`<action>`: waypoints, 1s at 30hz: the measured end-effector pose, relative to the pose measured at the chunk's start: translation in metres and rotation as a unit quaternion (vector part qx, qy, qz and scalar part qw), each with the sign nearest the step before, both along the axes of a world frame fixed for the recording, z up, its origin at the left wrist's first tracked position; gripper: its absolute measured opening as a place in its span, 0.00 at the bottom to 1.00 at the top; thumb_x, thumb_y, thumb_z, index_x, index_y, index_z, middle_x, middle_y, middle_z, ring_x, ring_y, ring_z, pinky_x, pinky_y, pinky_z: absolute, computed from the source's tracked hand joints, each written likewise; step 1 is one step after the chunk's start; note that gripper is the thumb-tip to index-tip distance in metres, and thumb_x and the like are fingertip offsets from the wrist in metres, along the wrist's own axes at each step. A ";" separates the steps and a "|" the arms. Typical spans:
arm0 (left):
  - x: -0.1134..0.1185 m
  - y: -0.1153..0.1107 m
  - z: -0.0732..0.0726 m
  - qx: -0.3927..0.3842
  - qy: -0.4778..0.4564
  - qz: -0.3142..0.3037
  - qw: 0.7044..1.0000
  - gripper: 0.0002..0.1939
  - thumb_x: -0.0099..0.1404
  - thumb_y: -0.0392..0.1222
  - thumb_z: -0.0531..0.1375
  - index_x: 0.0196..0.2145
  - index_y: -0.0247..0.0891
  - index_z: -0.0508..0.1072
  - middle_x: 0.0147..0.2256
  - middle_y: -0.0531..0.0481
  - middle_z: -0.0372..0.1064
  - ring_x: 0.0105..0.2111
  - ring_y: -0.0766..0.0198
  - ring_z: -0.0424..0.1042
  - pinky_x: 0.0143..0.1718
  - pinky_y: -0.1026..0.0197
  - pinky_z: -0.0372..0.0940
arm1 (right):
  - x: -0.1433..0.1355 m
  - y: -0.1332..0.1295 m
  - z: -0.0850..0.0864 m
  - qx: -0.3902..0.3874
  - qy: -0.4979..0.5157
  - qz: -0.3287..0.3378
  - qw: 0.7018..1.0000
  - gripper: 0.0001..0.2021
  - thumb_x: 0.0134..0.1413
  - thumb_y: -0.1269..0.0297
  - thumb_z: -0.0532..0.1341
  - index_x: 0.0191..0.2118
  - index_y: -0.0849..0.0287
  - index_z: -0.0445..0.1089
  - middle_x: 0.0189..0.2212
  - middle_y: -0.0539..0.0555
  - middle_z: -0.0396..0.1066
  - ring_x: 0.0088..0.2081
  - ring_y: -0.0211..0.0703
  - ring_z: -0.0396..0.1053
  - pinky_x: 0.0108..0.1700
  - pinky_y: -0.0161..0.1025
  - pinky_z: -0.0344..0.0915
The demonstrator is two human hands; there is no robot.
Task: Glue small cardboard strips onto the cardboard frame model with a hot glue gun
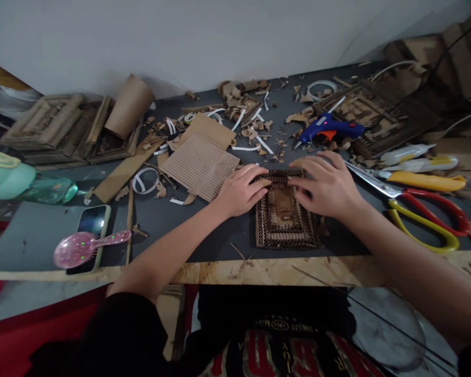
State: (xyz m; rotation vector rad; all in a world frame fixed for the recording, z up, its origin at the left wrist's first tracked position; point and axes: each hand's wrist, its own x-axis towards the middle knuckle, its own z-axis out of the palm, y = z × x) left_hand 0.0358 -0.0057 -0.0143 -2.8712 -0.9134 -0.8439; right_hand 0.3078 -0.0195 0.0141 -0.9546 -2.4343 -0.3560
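Note:
A small rectangular corrugated cardboard frame (287, 242) lies flat near the table's front edge, with stepped, ridged borders and a smooth brown recess in its middle. My left hand (243, 191) holds its upper left side, fingers bent and their tips on the inner border. From the opposite side, my right hand (325, 183) grips the upper right part, thumb and forefinger at the inner border and the other fingers curled over the far edge. The fingers cover part of the upper border. A ribbed cardboard sheet (200, 165) lies just beyond my left hand.
A blue glue gun (329, 128) lies behind my right hand. Scissors (424, 209) with red and yellow handles are at the right, beside glue bottles (419, 165). A pink hairbrush (78, 248) rests on a phone (96, 222). Cardboard frames (43, 125), a spray bottle (51, 189) and paper scraps surround the work.

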 end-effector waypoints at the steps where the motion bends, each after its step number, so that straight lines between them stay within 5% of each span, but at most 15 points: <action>1: 0.000 0.000 0.000 -0.003 0.001 0.002 1.000 0.18 0.81 0.45 0.50 0.52 0.37 0.78 0.57 0.40 0.73 0.61 0.49 0.70 0.62 0.42 0.69 | -0.001 0.000 0.001 0.003 -0.009 0.004 1.000 0.10 0.58 0.70 0.60 0.35 0.53 0.81 0.52 0.56 0.78 0.52 0.53 0.75 0.61 0.57 0.63; 7: 0.002 -0.001 -0.001 0.005 0.000 0.015 1.000 0.16 0.80 0.44 0.52 0.51 0.39 0.78 0.57 0.41 0.73 0.62 0.50 0.70 0.61 0.43 0.70 | -0.005 -0.003 0.007 0.044 -0.045 0.028 0.998 0.12 0.60 0.71 0.59 0.32 0.55 0.80 0.54 0.54 0.80 0.53 0.52 0.75 0.60 0.54 0.66; 12: 0.001 0.000 0.000 0.012 -0.004 0.009 1.000 0.16 0.80 0.44 0.52 0.50 0.36 0.78 0.57 0.39 0.73 0.60 0.48 0.70 0.60 0.43 0.70 | -0.002 -0.002 0.005 -0.040 0.025 0.057 0.997 0.12 0.56 0.72 0.59 0.27 0.52 0.79 0.52 0.52 0.80 0.53 0.52 0.75 0.57 0.53 0.68; 17: 0.000 0.001 -0.001 -0.014 -0.004 0.001 1.000 0.16 0.80 0.44 0.52 0.51 0.37 0.78 0.58 0.39 0.73 0.61 0.48 0.69 0.62 0.41 0.68 | -0.004 -0.004 0.005 -0.052 0.027 -0.005 0.998 0.11 0.55 0.72 0.60 0.33 0.52 0.80 0.53 0.53 0.80 0.53 0.53 0.75 0.55 0.53 0.67; 23: 0.000 0.000 0.001 -0.024 -0.003 0.006 1.000 0.16 0.80 0.44 0.52 0.50 0.36 0.78 0.58 0.38 0.73 0.61 0.48 0.69 0.63 0.41 0.68 | -0.006 -0.005 0.004 -0.060 0.046 0.035 0.997 0.13 0.57 0.73 0.58 0.27 0.52 0.77 0.49 0.52 0.81 0.51 0.51 0.77 0.57 0.53 0.67; 30: 0.001 -0.001 0.002 -0.027 0.003 0.011 1.000 0.15 0.79 0.42 0.52 0.51 0.37 0.78 0.57 0.39 0.73 0.61 0.48 0.70 0.62 0.40 0.69 | -0.004 -0.002 0.003 -0.044 0.042 -0.007 0.998 0.11 0.55 0.72 0.60 0.30 0.52 0.79 0.50 0.53 0.81 0.52 0.54 0.76 0.59 0.56 0.65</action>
